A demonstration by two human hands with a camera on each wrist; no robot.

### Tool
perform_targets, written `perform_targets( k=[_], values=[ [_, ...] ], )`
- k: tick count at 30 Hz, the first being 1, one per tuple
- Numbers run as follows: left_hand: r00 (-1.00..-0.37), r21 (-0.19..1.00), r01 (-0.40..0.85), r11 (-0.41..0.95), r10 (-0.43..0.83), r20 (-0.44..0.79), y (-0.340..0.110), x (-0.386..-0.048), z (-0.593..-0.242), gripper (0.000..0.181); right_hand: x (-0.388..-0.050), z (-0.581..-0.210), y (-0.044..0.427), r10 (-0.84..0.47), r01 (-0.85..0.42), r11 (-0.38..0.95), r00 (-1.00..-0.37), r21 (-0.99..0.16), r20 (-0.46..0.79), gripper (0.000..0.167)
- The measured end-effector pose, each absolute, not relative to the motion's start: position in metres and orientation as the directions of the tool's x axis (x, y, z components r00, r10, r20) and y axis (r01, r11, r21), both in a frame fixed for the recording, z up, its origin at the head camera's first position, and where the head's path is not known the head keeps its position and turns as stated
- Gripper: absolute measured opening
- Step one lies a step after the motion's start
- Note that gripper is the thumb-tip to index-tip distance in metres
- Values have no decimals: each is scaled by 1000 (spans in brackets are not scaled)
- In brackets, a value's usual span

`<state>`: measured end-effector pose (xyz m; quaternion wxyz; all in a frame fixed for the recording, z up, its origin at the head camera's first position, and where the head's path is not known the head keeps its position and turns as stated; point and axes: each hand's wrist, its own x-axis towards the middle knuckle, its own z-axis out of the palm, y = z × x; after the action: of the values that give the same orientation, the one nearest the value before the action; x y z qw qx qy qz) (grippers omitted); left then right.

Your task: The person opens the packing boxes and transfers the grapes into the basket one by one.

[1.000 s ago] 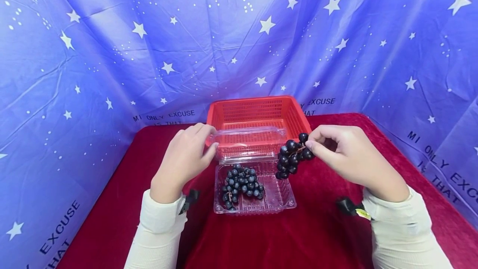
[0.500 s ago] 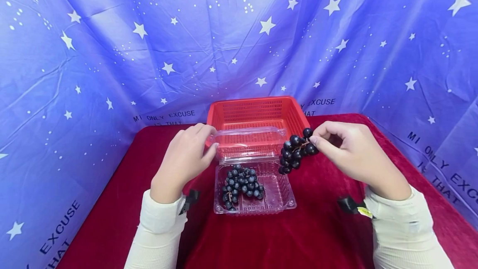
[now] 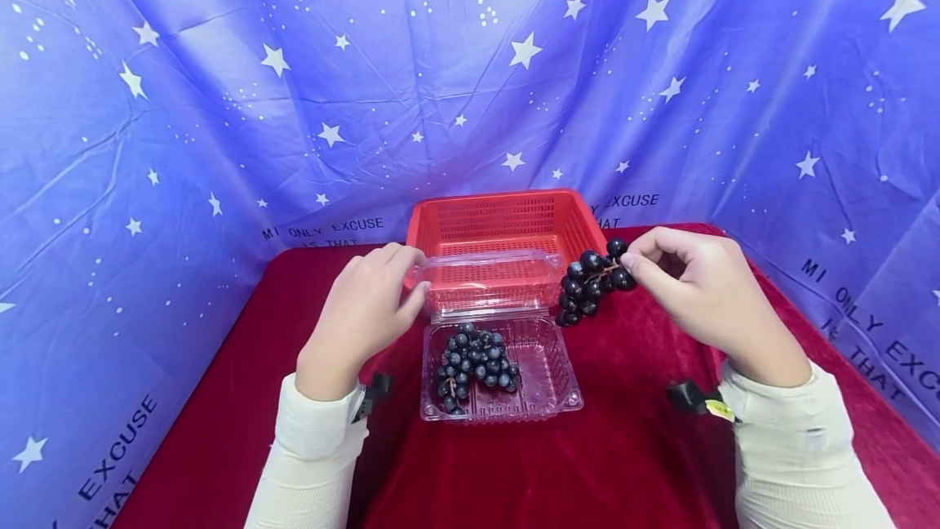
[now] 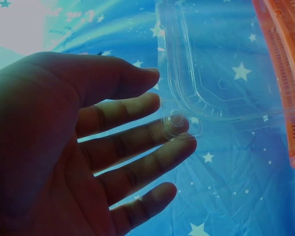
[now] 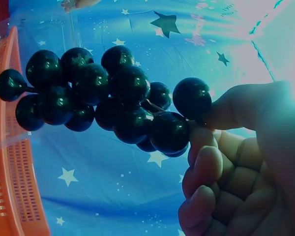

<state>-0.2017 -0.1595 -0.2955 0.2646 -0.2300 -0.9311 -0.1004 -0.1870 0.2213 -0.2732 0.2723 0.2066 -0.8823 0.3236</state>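
One bunch of dark grapes [image 3: 591, 288] is pinched by the right hand [image 3: 693, 280], thumb and forefinger meeting at one end of the cluster, where a brown stem [image 3: 609, 269] runs in among the fruit. The right wrist view shows the other fingers curled in toward the palm, below the pinch. The bunch slants down and to the left from the fingertips, held up in the air just beside the right edge of a clear lid [image 3: 488, 276].

At that lid's opposite side is the left hand [image 3: 367, 300], its thumb and fingers loosely extended and spread, gripping nothing; in the left wrist view two fingertips show through the corner tab, though whether they touch it I cannot tell. The lid stands open at the back of a clear tray [image 3: 543, 362], in which a second bunch [image 3: 473, 366] lies toward the left side, with bare plastic to its right.

Directly behind, a red basket [image 3: 507, 201] with slotted walls shows partly through the lid. Dark red cloth [image 3: 543, 480] spreads beneath everything. Pale sleeves [image 3: 304, 455] cover both forearms, and a blue curtain [image 3: 419, 47] printed with white stars surrounds the table's far sides.
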Motion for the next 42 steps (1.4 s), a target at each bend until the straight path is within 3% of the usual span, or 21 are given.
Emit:
perform_targets(
  k=[8, 17, 26, 42],
  values=[
    [-742, 59, 490, 870, 381, 551, -160, -202, -295, 23, -191, -273, 223, -136, -511, 723, -765, -465, 630, 13],
    [-667, 45, 540, 840, 394, 632, -160, -204, -297, 22, -194, -274, 226, -79, -477, 705, -788, -525, 610, 10],
    [-699, 116, 534, 837, 361, 617, -160, -203, -297, 19, -202, -278, 230, -29, -446, 718, -787, -535, 616, 7],
    [-694, 132, 543, 829, 354, 627, -159, -202, -297, 21, -210, -282, 231, 82, -372, 712, -798, -595, 598, 15]
  ],
)
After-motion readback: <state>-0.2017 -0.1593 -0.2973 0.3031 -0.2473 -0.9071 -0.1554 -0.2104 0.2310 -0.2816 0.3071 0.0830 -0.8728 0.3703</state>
